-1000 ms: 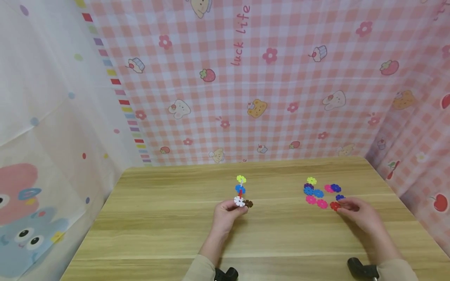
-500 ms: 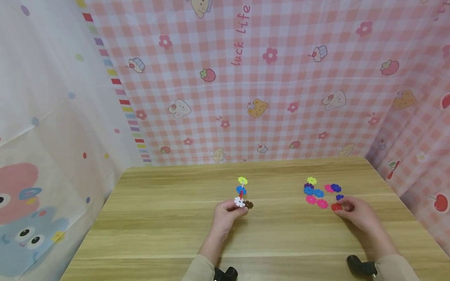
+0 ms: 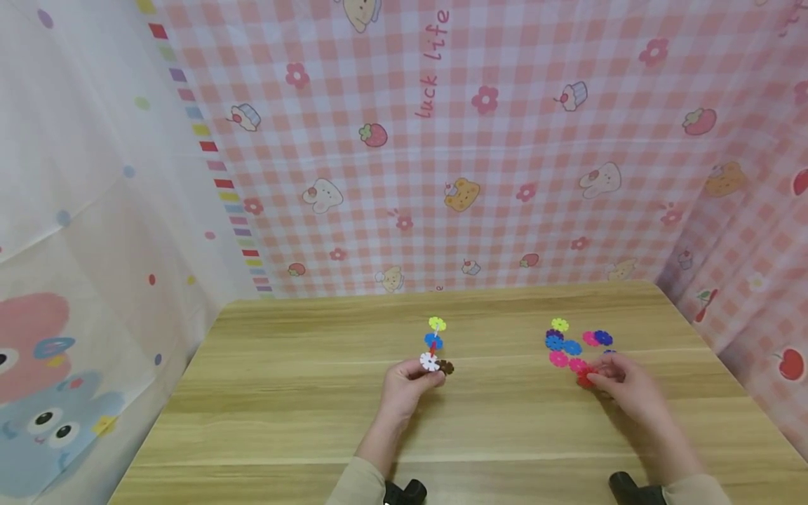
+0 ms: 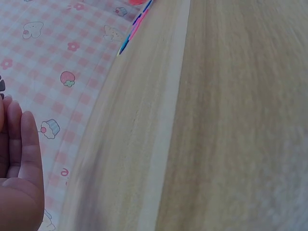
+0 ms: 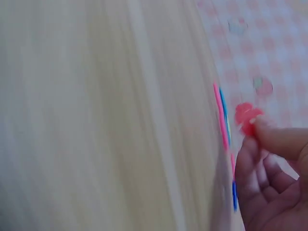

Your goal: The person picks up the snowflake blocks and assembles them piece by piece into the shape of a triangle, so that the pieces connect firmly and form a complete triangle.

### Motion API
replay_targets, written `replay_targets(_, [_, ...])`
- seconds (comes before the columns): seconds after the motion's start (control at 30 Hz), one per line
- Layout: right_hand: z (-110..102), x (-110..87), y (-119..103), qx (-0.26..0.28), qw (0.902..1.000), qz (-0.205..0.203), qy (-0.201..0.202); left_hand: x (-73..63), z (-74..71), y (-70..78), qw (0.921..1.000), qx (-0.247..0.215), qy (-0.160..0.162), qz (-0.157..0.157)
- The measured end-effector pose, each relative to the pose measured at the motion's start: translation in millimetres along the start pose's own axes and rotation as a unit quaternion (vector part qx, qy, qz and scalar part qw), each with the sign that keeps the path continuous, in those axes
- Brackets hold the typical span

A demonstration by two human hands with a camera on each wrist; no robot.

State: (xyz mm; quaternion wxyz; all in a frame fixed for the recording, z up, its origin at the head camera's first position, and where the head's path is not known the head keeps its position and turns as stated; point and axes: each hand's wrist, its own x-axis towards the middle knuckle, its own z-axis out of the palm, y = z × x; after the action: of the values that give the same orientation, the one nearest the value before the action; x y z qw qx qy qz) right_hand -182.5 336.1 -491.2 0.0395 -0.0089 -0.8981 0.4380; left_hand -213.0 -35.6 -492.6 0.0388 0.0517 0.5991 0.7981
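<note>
I pinched a chain of joined flower discs (image 3: 433, 341) in my left hand (image 3: 407, 389), by its white disc (image 3: 429, 362) and brown disc (image 3: 447, 367), over the wooden table (image 3: 505, 435) — while my right hand (image 3: 631, 389) grasped a red disc (image 3: 584, 377) near the loose pink discs (image 3: 558, 359).

Curtained-off nook, looks like a makeshift recording booth; home or studio, can't tell. Pink-check back cloth (image 3: 404, 168) stands behind the table (image 3: 284, 421), printed with cupcakes (image 3: 574, 96), strawberries (image 3: 373, 135) and "luck life" lettering (image 3: 434, 63). Similar check on the right cloth (image 3: 732, 238). Left cloth (image 3: 95, 231) is white with dots (image 3: 151, 280) and cartoon faces (image 3: 53, 428). Table top is plain wood-grain. Flower discs (image 3: 572, 347) on it read as kids' toys. Black wrist gear (image 3: 405, 492) fits a recording setup.
</note>
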Motion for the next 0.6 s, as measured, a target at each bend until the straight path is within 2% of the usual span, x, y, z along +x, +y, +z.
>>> replay_targets(0.2, [32, 3.7, -39, 0.129, 0.9903, 0.003, -0.050, 0.0, -0.1, -0.5, 1.0000, 0.003, 0.001, 0.001])
replay_targets(0.37, [62, 7.4, -70, 0.177, 0.9795, -0.020, -0.093, -0.5, 0.1, -1.4, 1.0000, 0.001, -0.002, 0.007])
replay_targets(0.6, [98, 7.5, -101, 0.263, 0.9554, -0.019, -0.133, -1.1, 2.2, -1.7, 0.9998, -0.001, -0.011, 0.016])
